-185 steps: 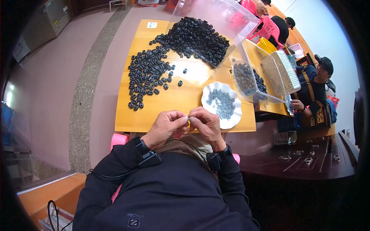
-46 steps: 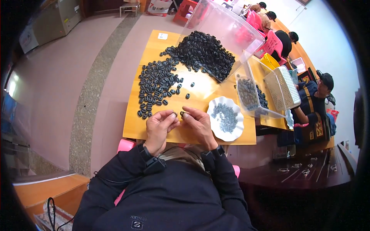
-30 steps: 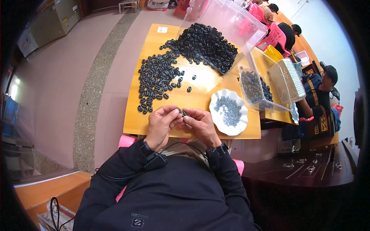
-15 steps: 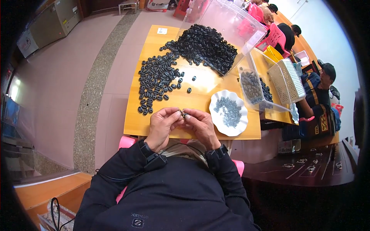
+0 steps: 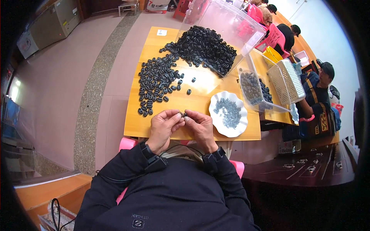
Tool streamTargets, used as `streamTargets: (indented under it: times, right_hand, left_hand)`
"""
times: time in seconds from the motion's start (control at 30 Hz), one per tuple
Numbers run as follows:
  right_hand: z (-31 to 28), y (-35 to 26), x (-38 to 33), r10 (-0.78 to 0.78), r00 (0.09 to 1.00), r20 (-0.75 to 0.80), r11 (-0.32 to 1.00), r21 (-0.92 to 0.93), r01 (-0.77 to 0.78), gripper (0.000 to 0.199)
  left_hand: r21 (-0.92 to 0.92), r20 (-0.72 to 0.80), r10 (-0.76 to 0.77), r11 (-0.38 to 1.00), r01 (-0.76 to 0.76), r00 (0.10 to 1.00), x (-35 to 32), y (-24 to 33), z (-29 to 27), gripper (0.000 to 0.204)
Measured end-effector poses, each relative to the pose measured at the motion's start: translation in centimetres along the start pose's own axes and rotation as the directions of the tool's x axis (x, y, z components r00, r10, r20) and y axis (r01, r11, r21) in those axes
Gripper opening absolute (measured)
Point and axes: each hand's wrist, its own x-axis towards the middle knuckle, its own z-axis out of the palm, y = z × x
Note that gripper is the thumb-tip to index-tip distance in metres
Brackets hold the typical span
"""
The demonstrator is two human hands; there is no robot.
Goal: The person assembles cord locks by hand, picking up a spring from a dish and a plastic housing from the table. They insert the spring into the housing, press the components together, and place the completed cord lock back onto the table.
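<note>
Close to the table's near edge, my left hand point(image 5: 162, 128) and my right hand point(image 5: 202, 129) meet with thumbs and forefingers closed on a small black piece point(image 5: 183, 114). Fingertips cover most of it, so its details are hidden. Just beyond lies a spread of black oval pieces with two holes point(image 5: 156, 79), joining a bigger heap point(image 5: 206, 48) in the tipped clear bin point(image 5: 239, 23). Right of my right hand, a white wavy-rimmed plate point(image 5: 242, 129) carries many small clear greyish pieces point(image 5: 230, 113).
A clear box point(image 5: 252, 86) with dark pieces stands at the table's right, beside a white perforated basket point(image 5: 287, 81) and a yellow container point(image 5: 273, 55). A co-worker point(image 5: 318, 92) sits on the right. Pink chairs point(image 5: 275, 38) are farther back.
The small black piece between my fingertips shows less than before, and my fingers have shifted slightly around it. The heaps, plate and boxes stay as they were.
</note>
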Motion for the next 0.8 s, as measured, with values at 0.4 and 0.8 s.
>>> streamTargets:
  times: [0.4, 0.8]
  right_hand:
    - [0.0, -0.64, -0.12, 0.022, 1.0, 0.003, 1.0, 0.004, -0.022, 0.028]
    - [-0.04, -0.52, -0.17, 0.002, 0.999, -0.034, 0.999, 0.047, -0.001, 0.027]
  left_hand:
    - [0.009, 0.01, -0.02, 1.0, 0.02, 1.0, 0.0, 0.14, 0.01, 0.015]
    - [0.081, 0.002, -0.035, 0.996, 0.034, 0.999, -0.08, 0.19, 0.08, 0.016]
